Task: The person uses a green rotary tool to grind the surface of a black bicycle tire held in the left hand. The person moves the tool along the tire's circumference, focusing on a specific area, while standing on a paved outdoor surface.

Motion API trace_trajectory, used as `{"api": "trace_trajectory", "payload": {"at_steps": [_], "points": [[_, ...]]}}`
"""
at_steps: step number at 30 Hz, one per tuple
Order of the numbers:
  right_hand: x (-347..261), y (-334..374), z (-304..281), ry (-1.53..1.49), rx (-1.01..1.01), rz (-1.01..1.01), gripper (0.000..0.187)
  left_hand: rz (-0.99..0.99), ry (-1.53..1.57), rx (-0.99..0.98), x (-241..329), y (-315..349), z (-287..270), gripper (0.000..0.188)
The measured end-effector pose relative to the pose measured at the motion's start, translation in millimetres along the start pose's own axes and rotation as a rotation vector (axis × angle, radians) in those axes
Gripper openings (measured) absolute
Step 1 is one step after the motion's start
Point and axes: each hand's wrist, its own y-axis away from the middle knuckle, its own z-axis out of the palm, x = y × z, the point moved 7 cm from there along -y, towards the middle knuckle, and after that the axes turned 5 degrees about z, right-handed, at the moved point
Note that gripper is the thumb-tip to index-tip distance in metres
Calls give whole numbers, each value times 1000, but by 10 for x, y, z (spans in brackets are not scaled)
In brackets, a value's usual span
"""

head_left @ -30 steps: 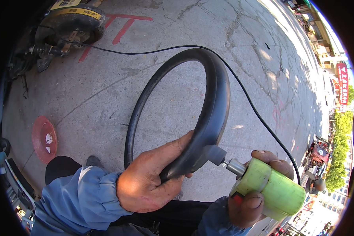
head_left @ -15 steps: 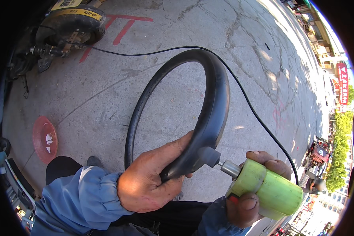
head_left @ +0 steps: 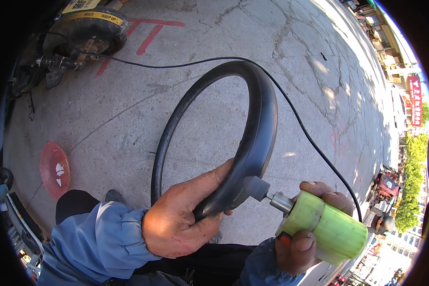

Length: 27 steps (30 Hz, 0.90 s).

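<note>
My left hand [head_left: 186, 217] is closed round the lower part of a black rubber inner tube [head_left: 261, 109], which stands up as a large loop. In my right hand [head_left: 298, 250] is a green electric grinder [head_left: 331, 224] with a red switch under the thumb and a silver chuck. A dark grey grinding head [head_left: 256, 188] on its shaft lies against the tube's outer surface, just beyond my left hand's fingers. A black power cord [head_left: 314, 143] curves behind the tube and down to the grinder. My left fingertips are partly hidden behind the tube.
On the concrete ground [head_left: 119, 157] at the left sits a round red dish [head_left: 47, 167] with white scraps in it. A vehicle wheel with a black mudguard [head_left: 86, 31] stands at the far left. Red painted lines mark the ground near it. Parked vehicles [head_left: 386, 186] line the right edge.
The grinder and its head have shifted very slightly to the right along the tube. My left hand and the tube have stayed nearly still.
</note>
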Motion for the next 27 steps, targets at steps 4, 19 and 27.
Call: {"api": "trace_trajectory", "payload": {"at_steps": [4,19,27], "points": [[31,9,-15,17,-26,-54,70,-51,7,-10,-1,6,-12,65],[44,3,-13,-7,-24,-49,68,-43,23,2,-3,3,-16,68],[15,-10,-12,-18,3,3,69,30,-42,-11,24,-18,-4,69]]}}
